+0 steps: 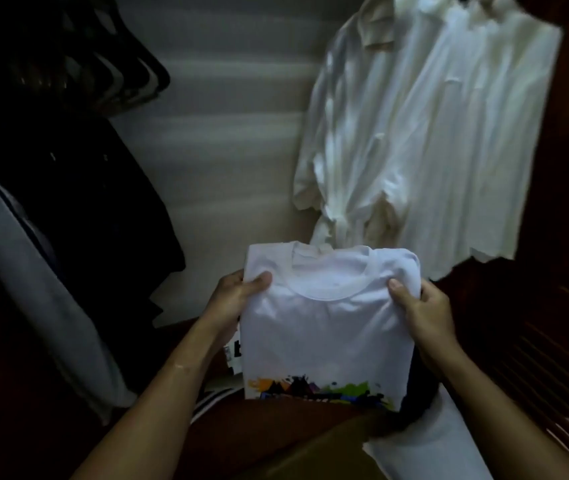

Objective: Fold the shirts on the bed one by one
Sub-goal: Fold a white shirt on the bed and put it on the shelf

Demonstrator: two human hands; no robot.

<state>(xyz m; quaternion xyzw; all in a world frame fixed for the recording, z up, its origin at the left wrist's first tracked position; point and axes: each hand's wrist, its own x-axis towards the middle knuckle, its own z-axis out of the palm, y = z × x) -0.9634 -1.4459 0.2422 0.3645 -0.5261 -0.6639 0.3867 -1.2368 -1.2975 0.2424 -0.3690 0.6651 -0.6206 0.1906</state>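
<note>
Between my two hands is the folded white T-shirt: my left hand grips its left shoulder, my right hand its right, thumbs on top. A colourful splash print crosses its lower edge; any lettering is too blurred to read.
</note>
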